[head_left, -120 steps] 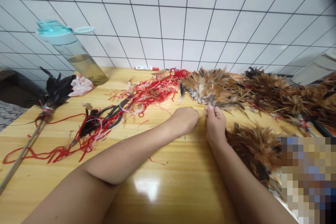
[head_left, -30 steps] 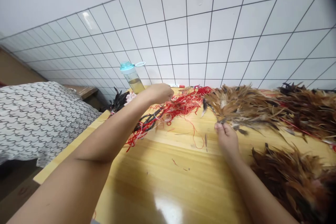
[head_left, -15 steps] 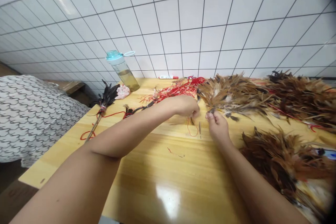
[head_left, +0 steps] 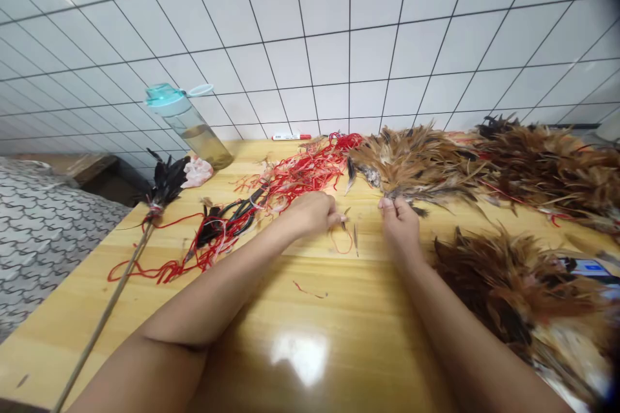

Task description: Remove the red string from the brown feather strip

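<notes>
My left hand [head_left: 314, 214] is closed in a pinch just over the tabletop. Whatever its fingertips hold is too small and blurred to make out. Close by lie a thin red thread loop [head_left: 343, 243] and a narrow loose feather [head_left: 356, 240]. At the near edge of a brown feather pile [head_left: 419, 164], my right hand [head_left: 402, 226] pinches a small dark feather [head_left: 391, 194] between thumb and index finger. Past my left hand are tangled red strings [head_left: 312, 171] and black-handled scissors [head_left: 245, 206], partly covered by strings.
A stick with black feathers [head_left: 167, 181] tied at its end lies at the left. Behind it stand a pink-white scrunchie [head_left: 197, 171] and a water bottle [head_left: 194, 129]. A marker [head_left: 290, 137] lies by the tiled wall. More brown feathers [head_left: 504, 284] lie at the right, beside a phone [head_left: 588, 267].
The view has shifted to the right, uncovering more of the scissors and the stick. My left hand has drawn a little away from my right hand, which keeps its pinch.
</notes>
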Tool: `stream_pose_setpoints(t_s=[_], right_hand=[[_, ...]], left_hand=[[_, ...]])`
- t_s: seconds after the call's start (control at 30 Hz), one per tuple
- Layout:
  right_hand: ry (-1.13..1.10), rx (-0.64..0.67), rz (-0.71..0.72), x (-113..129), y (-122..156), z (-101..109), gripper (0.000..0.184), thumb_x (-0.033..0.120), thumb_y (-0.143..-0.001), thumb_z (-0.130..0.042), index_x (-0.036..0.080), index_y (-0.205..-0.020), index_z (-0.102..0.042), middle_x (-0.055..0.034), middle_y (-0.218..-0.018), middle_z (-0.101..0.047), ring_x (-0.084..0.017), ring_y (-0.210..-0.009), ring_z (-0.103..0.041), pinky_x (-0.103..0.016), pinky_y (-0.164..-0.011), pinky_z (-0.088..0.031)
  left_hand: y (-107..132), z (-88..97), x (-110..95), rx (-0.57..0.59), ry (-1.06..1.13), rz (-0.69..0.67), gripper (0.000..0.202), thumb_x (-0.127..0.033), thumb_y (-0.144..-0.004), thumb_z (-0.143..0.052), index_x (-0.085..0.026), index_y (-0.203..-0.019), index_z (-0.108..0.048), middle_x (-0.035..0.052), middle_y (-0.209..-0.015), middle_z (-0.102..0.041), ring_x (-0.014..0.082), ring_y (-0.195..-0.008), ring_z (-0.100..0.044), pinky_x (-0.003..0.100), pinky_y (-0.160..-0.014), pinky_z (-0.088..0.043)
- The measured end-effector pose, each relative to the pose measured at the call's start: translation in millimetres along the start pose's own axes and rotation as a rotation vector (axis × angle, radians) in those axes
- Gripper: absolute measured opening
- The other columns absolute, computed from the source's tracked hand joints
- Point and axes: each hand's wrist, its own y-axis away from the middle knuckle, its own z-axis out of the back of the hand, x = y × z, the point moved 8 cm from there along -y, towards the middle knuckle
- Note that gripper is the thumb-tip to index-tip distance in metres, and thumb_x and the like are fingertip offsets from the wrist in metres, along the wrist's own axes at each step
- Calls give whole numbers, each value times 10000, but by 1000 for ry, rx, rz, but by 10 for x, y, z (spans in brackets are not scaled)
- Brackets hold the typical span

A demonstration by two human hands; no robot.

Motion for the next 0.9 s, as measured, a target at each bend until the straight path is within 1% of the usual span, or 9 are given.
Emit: stream_pose_setpoints(t_s=[0.13,0.23,0.3,0.4,0.5,0.6,0.73,0.8,0.9], right_hand=[[22,0,-10,20,24,4,270,413,-851,-437,211,-700,-536,-1,-650,-516,-158,-656,-465,-277,-626,-371],[44,21,8,40,28,-4,261,399,-852,-438,212,-700,-537,-7,-658,-526,-162,-661,-472,-282,-627,-373],[53,31,19,50,29,-14,257,391,-854,-434,212,-701,-538,-11,-667,-536,-164,-662,-476,-288,-632,-373],[59,31,19,58,33,-24,254,386,-852,-432,215,-699,-539,-13,-673,-547,-167,-668,-483,-292,-645,-372],[57,31,29,94,44,-32,250,379,-844,-440,217,-678,-534,-13,-672,-555,-168,-669,-485,-295,-656,-377],[42,41,38,131,53,-39,242,371,-830,-448,216,-667,-538,-8,-656,-549,-167,-654,-479,-298,-655,-383],[3,38,7,114,44,-25,252,385,-817,-465,213,-658,-557,2,-624,-527,-160,-627,-461,-296,-643,-386],[-21,38,-13,88,34,-21,261,395,-809,-479,212,-644,-565,4,-614,-523,-157,-620,-454,-294,-637,-386],[-70,38,-52,41,18,-25,273,414,-794,-500,208,-630,-573,6,-603,-525,-152,-616,-454,-286,-625,-390]], left_hand=[[-21,-138,-147,-27,-19,-26,370,-534,-800,-520,-190,-764,-652,86,-803,-677,205,-693,-598,281,-556,-355],[-40,-177,-177,-50,-17,-37,239,-382,-805,-518,-180,-756,-635,89,-819,-664,194,-697,-590,283,-575,-362],[-47,-180,-149,-63,39,-62,165,-266,-792,-496,-175,-720,-614,78,-791,-653,181,-692,-575,281,-592,-363],[-46,-96,-75,-116,276,-111,105,-208,-771,-500,-171,-703,-572,32,-730,-620,144,-665,-533,258,-606,-364],[-50,53,-31,-171,608,-132,86,-240,-788,-517,-164,-764,-549,-8,-706,-566,105,-632,-479,222,-590,-354],[-97,137,-128,-153,913,-150,134,-290,-807,-525,-158,-782,-525,-26,-683,-519,81,-608,-448,204,-582,-348],[-221,82,-376,-83,1135,-152,130,-274,-796,-546,-150,-776,-512,-33,-646,-512,67,-574,-447,200,-568,-348],[-285,34,-451,-106,1182,-146,122,-262,-787,-556,-147,-772,-520,-32,-647,-524,63,-571,-449,199,-566,-344],[-357,-53,-477,-168,1255,-128,147,-278,-776,-578,-148,-740,-520,-30,-655,-537,61,-584,-461,195,-574,-347]])
